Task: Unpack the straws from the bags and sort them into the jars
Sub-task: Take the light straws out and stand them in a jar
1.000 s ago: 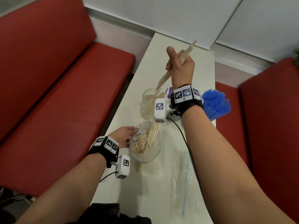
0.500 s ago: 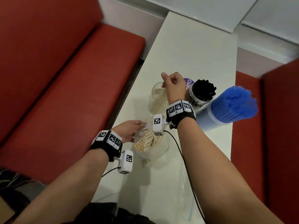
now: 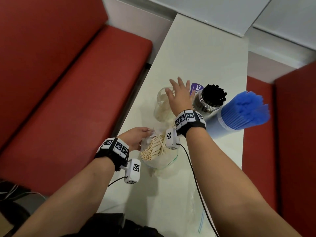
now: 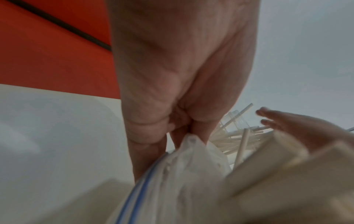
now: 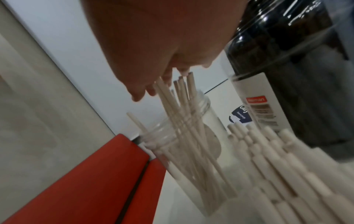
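Note:
A clear zip bag (image 3: 160,161) full of beige paper straws (image 3: 153,147) stands on the white table (image 3: 205,53). My left hand (image 3: 136,136) pinches the bag's rim (image 4: 191,142) at its left side. Just beyond it a clear glass jar (image 3: 161,106) holds several beige straws (image 5: 184,121). My right hand (image 3: 179,94) hovers over that jar with fingers spread, holding nothing; its fingertips (image 5: 138,95) are just above the straw tops. A jar of black straws (image 3: 209,100) and a jar of blue straws (image 3: 239,112) stand to the right.
A purple round label (image 3: 196,88) lies behind the jars. An empty clear zip bag (image 3: 200,218) lies flat near the table's front. Red bench seats (image 3: 68,100) run along both sides of the narrow table, and a cable (image 3: 193,170) trails from my right wrist.
My right hand lowered a bunch of beige straws into the glass jar, then let go and spread its fingers above it. The left hand kept holding the bag.

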The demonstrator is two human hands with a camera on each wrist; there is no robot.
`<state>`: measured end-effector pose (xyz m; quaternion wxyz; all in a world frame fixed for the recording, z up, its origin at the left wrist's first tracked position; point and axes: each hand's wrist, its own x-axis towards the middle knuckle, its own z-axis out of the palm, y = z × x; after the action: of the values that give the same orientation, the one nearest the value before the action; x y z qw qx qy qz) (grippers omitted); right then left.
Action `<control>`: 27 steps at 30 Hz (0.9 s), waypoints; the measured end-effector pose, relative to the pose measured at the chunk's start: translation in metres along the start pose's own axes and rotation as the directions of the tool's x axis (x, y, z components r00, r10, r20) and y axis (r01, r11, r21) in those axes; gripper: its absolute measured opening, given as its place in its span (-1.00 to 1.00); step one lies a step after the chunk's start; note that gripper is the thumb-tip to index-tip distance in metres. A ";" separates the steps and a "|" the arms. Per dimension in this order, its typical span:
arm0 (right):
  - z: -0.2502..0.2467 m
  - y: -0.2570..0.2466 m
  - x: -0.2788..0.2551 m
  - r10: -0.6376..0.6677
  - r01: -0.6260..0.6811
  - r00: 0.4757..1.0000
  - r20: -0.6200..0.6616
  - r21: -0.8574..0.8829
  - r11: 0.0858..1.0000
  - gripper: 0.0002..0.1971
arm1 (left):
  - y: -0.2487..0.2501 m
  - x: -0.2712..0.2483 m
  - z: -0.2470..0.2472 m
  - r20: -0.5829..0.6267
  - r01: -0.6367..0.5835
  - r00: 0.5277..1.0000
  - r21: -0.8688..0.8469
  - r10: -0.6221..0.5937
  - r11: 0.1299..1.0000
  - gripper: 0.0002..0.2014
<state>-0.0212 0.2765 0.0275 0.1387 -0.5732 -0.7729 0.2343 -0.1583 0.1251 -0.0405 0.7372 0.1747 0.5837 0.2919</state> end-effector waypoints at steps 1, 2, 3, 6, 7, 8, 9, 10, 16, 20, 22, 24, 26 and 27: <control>-0.006 0.000 -0.004 0.002 0.006 0.996 -0.089 0.089 0.996 -0.56 | 0.000 0.000 0.001 -0.006 0.000 1.000 0.000 0.000 1.000 -0.85; -0.013 0.001 -0.010 -0.003 0.039 0.979 -0.206 0.170 0.985 -0.59 | 0.000 -0.001 0.002 -0.014 0.001 1.000 0.000 -0.001 1.000 -0.84; -0.018 0.003 -0.018 -0.002 0.086 0.943 -0.334 0.236 0.968 -0.64 | 0.000 -0.002 0.003 -0.026 0.004 1.000 0.000 -0.004 1.000 -0.84; -0.023 0.010 -0.045 0.136 0.086 0.863 -0.486 0.406 0.910 -0.75 | -0.001 -0.007 0.006 -0.067 0.005 0.998 0.002 -0.005 1.000 -0.83; -0.021 0.014 -0.053 0.211 0.019 0.874 -0.437 0.465 0.885 -0.77 | -0.001 -0.009 0.007 -0.079 0.003 0.997 0.000 -0.003 1.000 -0.83; -0.018 0.019 -0.061 0.287 -0.073 0.893 -0.348 0.517 0.853 -0.77 | -0.002 -0.010 0.009 -0.090 0.001 0.996 -0.005 -0.002 1.000 -0.83; -0.014 0.025 -0.070 0.352 -0.175 0.907 -0.232 0.553 0.815 -0.76 | -0.002 -0.013 0.011 -0.098 0.001 0.995 -0.012 -0.002 1.000 -0.83; -0.008 0.031 -0.079 0.404 -0.274 0.907 -0.117 0.564 0.779 -0.76 | -0.002 -0.015 0.013 -0.100 0.001 0.995 -0.019 -0.003 1.000 -0.83; 0.028 0.052 -0.130 0.522 -0.643 0.765 0.378 0.399 0.654 -0.65 | -0.006 -0.028 0.029 -0.095 -0.010 0.995 -0.008 0.009 1.000 -0.78; 0.047 0.047 -0.151 0.423 -0.536 0.828 0.369 0.295 0.791 -0.51 | -0.008 -0.034 0.038 -0.113 -0.027 0.993 0.042 0.031 0.999 -0.79; 0.053 0.043 -0.159 0.415 -0.493 0.857 0.307 0.251 0.833 -0.64 | -0.009 -0.037 0.040 -0.115 -0.025 0.993 0.066 0.032 0.998 -0.80; 0.058 0.041 -0.166 0.413 -0.474 0.868 0.275 0.214 0.854 -0.76 | -0.010 -0.041 0.041 -0.110 -0.023 0.993 0.081 0.032 0.996 -0.80; 0.060 0.039 -0.172 0.410 -0.468 0.871 0.272 0.201 0.861 -0.70 | -0.011 -0.043 0.040 -0.100 -0.018 0.995 0.088 0.027 0.996 -0.79; 0.060 0.037 -0.175 0.408 -0.468 0.871 0.274 0.207 0.859 -0.67 | -0.011 -0.044 0.039 -0.094 -0.015 0.995 0.088 0.024 0.996 -0.78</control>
<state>0.0338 0.1070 -0.0333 0.0707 -0.6812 -0.5931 0.4234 -0.1243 0.0919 -0.0037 0.6973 0.1984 0.6288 0.2812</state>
